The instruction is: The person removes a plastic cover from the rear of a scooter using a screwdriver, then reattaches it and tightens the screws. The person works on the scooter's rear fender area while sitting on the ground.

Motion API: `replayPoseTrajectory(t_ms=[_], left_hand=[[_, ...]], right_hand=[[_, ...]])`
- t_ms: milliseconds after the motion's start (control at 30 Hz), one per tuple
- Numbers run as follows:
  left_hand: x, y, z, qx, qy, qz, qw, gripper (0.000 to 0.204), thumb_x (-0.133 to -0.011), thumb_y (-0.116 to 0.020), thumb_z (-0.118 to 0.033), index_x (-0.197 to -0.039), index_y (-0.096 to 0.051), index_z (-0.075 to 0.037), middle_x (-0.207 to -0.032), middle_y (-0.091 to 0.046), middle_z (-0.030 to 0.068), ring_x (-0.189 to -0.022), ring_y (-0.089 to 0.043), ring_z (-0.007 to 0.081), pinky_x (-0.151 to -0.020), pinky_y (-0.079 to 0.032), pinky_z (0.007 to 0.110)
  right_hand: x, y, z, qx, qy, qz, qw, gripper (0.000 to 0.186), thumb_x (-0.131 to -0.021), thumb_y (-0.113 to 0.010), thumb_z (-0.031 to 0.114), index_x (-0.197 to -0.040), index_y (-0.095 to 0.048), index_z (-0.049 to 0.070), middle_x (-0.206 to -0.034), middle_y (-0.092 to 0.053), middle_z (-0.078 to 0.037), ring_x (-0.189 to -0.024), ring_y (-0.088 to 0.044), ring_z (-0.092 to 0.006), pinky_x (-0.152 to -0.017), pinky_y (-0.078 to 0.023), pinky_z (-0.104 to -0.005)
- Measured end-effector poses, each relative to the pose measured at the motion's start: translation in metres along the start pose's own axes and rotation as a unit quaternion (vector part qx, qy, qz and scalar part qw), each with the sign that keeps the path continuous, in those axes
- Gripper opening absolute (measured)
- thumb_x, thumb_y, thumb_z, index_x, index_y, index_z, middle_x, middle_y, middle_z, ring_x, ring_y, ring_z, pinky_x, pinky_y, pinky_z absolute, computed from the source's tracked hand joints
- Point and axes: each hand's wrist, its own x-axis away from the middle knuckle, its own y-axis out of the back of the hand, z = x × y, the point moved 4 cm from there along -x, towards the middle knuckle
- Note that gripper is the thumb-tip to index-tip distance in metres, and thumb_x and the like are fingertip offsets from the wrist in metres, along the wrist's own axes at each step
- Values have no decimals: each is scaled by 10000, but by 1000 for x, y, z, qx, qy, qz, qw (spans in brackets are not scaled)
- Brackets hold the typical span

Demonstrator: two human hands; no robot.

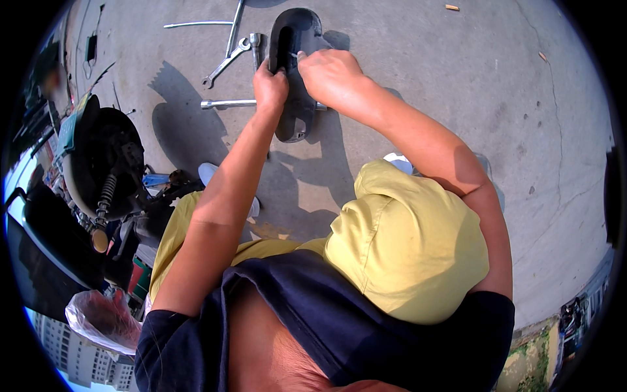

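A long, hollow black plastic cover (302, 117) stands out over the concrete in front of me, its ribbed inside partly in view. My left hand (270, 88) is closed on its left edge, thumb toward the hollow. Over the right side of the cover, my right hand (330, 73) is closed, with thumb and forefinger at the opening. A small pale sliver shows near those fingertips, too small to name. Partly hidden beneath the cover lies a cross-shaped lug wrench (228, 104). An open-ended wrench (225, 64) is on the ground left of my hands.
Thin metal bars (234, 29) lie beyond the wrench. At left stands a motorcycle with its wheel (108, 157) and spring shock absorber (106, 196) close to my knee. A clear plastic bag (98, 320) hangs nearby. Cigarette butts (452, 8) dot the concrete (470, 78).
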Motion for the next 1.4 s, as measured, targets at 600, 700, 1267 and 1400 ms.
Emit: replayPoseTrajectory(t_ms=[600,700,1267,1400], left_hand=[[10,-4,-29,-122,-12,0,993,367,-800,-544,-127,-1162,-599,-101,-929,-649,210,-882,-618,387,-772,-481,436],[15,-3,-35,-194,-28,-39,980,383,-806,-530,-115,-1183,-593,-120,-960,-650,200,-917,-616,375,-811,-479,430],[6,1,-15,-86,-24,-26,996,287,-793,-581,-53,-1073,-624,-9,-854,-671,121,-774,-606,168,-721,-464,320],[8,2,-20,-59,-36,-30,997,275,-785,-588,-56,-1052,-630,-4,-856,-674,132,-778,-612,179,-723,-463,329]], right_hand=[[6,-20,14,56,-65,18,996,392,-796,-505,61,-1161,-553,-74,-800,-665,-176,-749,-657,-268,-579,-539,-354],[9,-17,4,-7,-82,10,997,369,-825,-481,63,-1159,-551,-77,-802,-664,-185,-748,-663,-290,-595,-538,-372],[14,-8,-19,-81,-54,-11,995,253,-856,-429,67,-981,-625,-33,-770,-663,-167,-724,-661,-306,-604,-528,-400],[14,-11,-19,-80,-37,-25,996,257,-864,-433,71,-1007,-622,-28,-777,-666,-157,-730,-663,-304,-601,-530,-398]])
